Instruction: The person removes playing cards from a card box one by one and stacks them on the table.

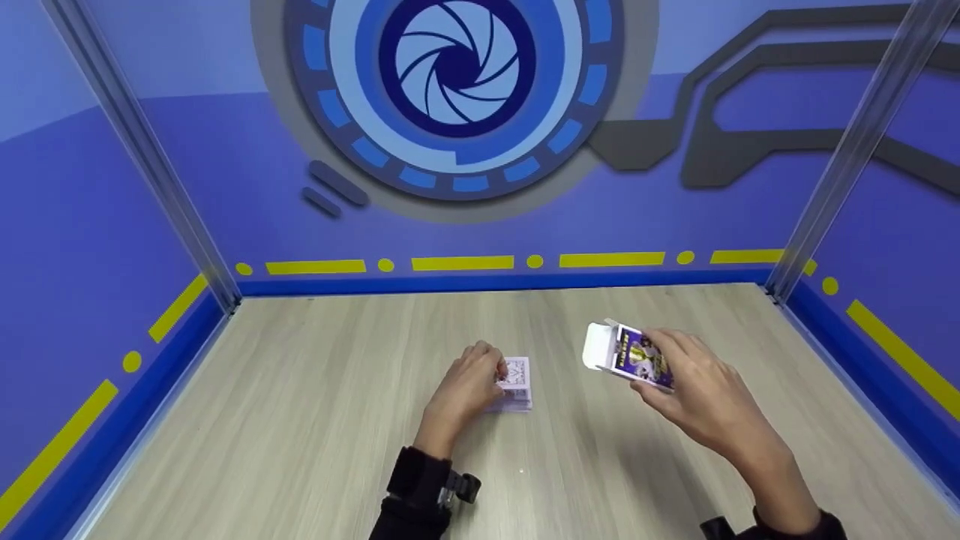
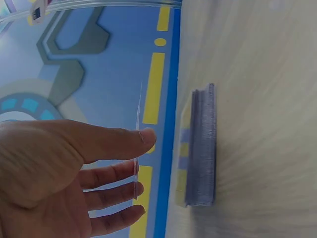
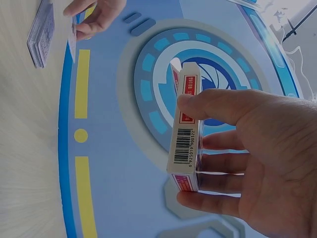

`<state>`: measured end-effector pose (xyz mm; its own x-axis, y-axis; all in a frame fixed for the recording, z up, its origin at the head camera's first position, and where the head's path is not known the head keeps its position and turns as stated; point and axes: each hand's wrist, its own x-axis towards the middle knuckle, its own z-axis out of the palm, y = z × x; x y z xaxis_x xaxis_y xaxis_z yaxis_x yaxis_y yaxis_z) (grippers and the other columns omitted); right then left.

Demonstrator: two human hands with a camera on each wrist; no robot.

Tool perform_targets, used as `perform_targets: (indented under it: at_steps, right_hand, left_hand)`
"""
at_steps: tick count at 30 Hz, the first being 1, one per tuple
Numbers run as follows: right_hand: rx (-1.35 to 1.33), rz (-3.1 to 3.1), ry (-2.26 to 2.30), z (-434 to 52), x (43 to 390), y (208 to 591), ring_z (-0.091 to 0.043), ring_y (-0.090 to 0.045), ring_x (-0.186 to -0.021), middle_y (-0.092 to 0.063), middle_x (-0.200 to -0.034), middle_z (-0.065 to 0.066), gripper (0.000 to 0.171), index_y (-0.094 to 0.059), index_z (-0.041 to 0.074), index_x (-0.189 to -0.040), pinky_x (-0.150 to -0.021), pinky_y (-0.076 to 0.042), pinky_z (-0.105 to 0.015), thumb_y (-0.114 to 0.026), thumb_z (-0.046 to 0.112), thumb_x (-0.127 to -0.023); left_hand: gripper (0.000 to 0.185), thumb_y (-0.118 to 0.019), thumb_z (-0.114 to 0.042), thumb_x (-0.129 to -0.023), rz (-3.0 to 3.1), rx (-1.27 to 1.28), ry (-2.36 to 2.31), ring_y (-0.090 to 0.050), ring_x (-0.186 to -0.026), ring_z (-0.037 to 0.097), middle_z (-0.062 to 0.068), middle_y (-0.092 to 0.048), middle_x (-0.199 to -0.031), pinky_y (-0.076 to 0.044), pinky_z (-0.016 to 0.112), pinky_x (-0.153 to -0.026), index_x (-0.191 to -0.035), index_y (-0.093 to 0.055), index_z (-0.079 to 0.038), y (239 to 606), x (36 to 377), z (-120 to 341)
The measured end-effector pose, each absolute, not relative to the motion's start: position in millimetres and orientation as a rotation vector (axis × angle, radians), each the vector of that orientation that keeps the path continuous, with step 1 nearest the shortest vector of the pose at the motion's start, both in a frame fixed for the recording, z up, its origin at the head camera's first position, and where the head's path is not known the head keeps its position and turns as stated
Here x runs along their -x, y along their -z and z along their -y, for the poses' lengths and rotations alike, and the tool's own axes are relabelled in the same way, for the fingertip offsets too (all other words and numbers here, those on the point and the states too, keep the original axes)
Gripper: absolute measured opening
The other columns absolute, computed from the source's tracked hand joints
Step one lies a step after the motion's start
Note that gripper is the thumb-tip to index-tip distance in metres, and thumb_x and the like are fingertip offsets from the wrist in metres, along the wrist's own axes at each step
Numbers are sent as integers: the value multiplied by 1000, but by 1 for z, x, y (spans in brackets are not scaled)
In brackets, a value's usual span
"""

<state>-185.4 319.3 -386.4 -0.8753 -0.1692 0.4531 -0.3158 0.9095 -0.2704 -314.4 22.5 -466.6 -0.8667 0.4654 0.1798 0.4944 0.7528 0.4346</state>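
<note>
card box [image 3: 185, 131] in your right hand [image 3: 257, 158] | narrow side: barcode, digits beneath read roughly 6925019900312, last ones unsure | red label strips on same side: print too small to read | purple front [image 1: 639, 358]: lettering blurred | card deck [image 1: 514, 382]: back pattern only, no text

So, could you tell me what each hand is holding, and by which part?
The right hand grips the open card box by its narrow sides. The left hand pinches one card by its edge, above the deck.
</note>
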Motion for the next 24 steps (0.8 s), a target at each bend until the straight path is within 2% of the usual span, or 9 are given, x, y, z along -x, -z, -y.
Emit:
perform_targets:
  at_steps: [9,19,24]
  right_hand:
    - [-359,2637,-468,-319,185,387,-34,-62,-108,-61,-132,-20,67,-56,3,-142,-76,-55,-55,-86,24,-85]
    - [-348,2651,-467,-317,186,388,-31,-62,-105,-62,-130,-18,66,-57,4,-140,-75,-54,-51,-87,25,-85]
    - [-336,2671,-459,-316,186,386,-33,-61,-108,-62,-131,-19,66,-57,3,-140,-78,-54,-53,-86,26,-85]
  left_hand:
    - [24,-73,6,-76,2926,786,771,-55,-104,24,5,-60,-111,-47,43,-92,-92,-66,-11,481,320,-24]
    - [24,-73,5,-80,2971,764,748,-55,-107,22,4,-60,-114,-47,42,-94,-98,-70,-9,489,322,-25]
    - [26,-72,6,-81,2998,757,741,-55,-105,22,5,-61,-115,-48,42,-94,-102,-71,-8,491,322,-26]
